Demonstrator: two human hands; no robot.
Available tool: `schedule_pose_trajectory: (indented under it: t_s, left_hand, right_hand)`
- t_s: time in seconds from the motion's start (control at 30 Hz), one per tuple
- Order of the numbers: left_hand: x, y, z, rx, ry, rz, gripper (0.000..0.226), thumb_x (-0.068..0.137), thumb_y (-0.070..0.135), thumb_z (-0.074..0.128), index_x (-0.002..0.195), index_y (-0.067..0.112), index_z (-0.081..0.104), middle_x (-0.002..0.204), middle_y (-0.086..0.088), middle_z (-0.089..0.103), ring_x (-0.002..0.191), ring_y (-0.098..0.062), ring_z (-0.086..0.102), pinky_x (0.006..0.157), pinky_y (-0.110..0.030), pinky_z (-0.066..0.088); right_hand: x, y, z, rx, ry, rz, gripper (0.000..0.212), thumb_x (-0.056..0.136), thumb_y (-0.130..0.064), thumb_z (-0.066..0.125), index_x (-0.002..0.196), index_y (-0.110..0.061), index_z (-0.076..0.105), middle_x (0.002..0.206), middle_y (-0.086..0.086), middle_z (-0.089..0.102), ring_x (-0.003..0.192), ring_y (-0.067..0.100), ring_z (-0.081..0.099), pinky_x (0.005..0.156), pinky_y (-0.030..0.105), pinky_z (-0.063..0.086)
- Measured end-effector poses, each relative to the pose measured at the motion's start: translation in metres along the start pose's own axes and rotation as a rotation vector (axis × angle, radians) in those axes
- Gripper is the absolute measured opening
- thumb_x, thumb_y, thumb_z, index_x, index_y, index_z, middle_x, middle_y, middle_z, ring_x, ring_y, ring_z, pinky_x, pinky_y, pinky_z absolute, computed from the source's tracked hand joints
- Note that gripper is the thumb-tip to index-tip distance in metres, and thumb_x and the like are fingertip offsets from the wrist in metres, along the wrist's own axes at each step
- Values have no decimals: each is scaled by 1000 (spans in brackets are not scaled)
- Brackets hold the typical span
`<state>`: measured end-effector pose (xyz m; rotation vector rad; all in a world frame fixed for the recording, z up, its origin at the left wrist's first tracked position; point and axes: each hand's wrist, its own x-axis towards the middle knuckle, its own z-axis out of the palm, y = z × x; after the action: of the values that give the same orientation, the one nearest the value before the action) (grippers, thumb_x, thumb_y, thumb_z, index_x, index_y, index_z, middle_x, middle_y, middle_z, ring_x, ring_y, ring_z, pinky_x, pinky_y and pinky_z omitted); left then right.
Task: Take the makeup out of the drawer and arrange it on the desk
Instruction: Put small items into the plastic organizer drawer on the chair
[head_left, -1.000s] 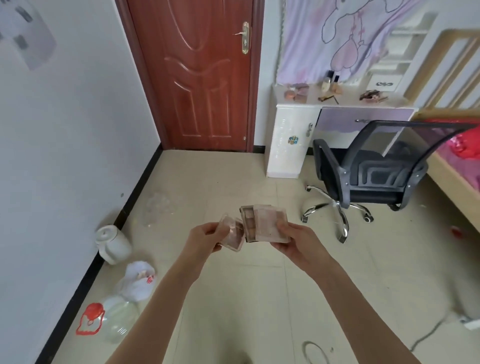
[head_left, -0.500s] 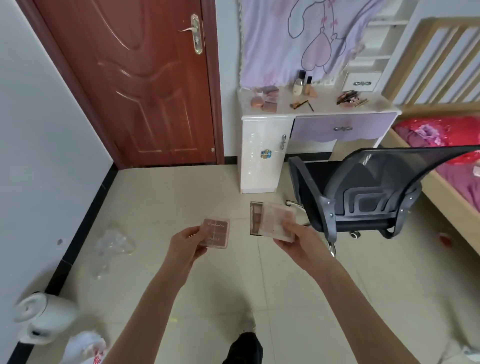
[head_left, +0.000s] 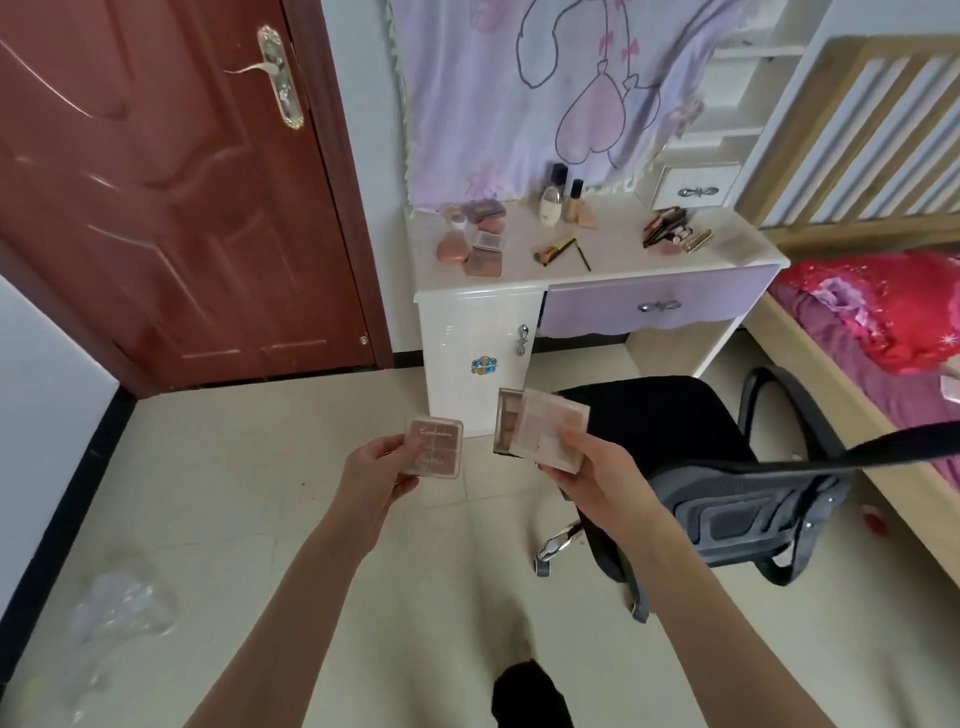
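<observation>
With the desk (head_left: 613, 270) at 12 o'clock, we keep the left hand (head_left: 376, 467) pinching the small palette (head_left: 434, 448) and the right hand (head_left: 587, 467) gripping the larger palette (head_left: 540, 428) level, steering left of the chair (head_left: 727, 467).

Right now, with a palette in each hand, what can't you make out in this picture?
Head view:
- Purple drawer: shut front hides its contents.
- Larger palettes: right hand covers their near edge; the count is unclear.
- Small palette in left hand: lid lettering too small.
- Desk makeup: too small to identify.
</observation>
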<state>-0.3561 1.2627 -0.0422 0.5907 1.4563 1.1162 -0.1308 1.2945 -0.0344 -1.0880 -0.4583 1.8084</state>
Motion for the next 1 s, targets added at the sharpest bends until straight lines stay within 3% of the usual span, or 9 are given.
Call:
schedule_pose_trajectory:
  t_s: [0.1, 0.17, 0.23, 0.3, 0.43, 0.57, 0.87, 1.0]
  left_hand:
    - [53, 17, 24, 4, 23, -21, 23, 88, 16, 61, 108, 5, 61, 91, -7, 67, 83, -16, 61, 70, -24, 47]
    - [87, 30, 41, -6, 45, -27, 21, 88, 16, 61, 107, 6, 61, 89, -6, 67, 81, -16, 61, 69, -24, 47]
    - [118, 46, 60, -12, 61, -28, 18, 88, 16, 61, 104, 7, 62, 88, -6, 67, 81, -15, 61, 69, -24, 47]
    - [147, 61, 78, -15, 67, -24, 15, 88, 16, 61, 102, 9, 62, 88, -5, 68, 80, -15, 61, 69, -24, 47]
    - [191, 81, 102, -19, 76, -20, 8, 90, 15, 59, 96, 12, 62, 87, -4, 68, 81, -15, 62, 70, -23, 48]
    - [237, 94, 114, -37, 98, -64, 12, 90, 13, 57, 101, 8, 61, 92, -9, 67, 86, -18, 61, 72, -24, 49]
    - [374, 125, 123, -56, 93, -164, 10, 90, 10, 56, 99, 7, 60, 88, -8, 66, 81, -16, 62, 70, -24, 49]
    - [457, 142, 119, -30, 90, -233, 8, 90, 12, 57, 97, 8, 60, 86, -7, 66, 77, -15, 61, 68, -24, 48]
  right_hand:
    - [57, -25, 1, -19, -11, 22, 27, 92, -2, 47, 117, 7, 54, 112, 19, 59, 92, 23, 61, 70, 27, 53]
    - [95, -43, 4, -4, -14, 42, 26, 92, -1, 47, 116, 8, 54, 118, 20, 56, 99, 26, 59, 75, 29, 53]
    - [128, -63, 7, 20, -23, 70, 20, 92, -1, 48, 108, 6, 58, 109, 17, 63, 98, 26, 61, 78, 30, 54]
    - [159, -83, 10, 32, -28, 88, 16, 92, 0, 48, 102, 3, 60, 103, 15, 65, 95, 25, 63, 72, 28, 57]
    - [210, -114, 15, 42, -8, 83, 21, 93, -2, 47, 112, 0, 57, 104, 14, 64, 95, 23, 62, 68, 27, 55]
    - [263, -136, 16, 38, 17, 124, 15, 93, -1, 49, 100, -2, 62, 91, 10, 70, 88, 22, 65, 64, 26, 56]
    - [394, -158, 35, 41, 153, 157, 11, 92, 2, 49, 96, 0, 59, 92, 12, 65, 88, 24, 61, 61, 25, 57]
    - [469, -167, 53, 20, 278, 160, 9, 92, 3, 48, 86, 3, 55, 88, 14, 57, 78, 25, 55, 67, 29, 47]
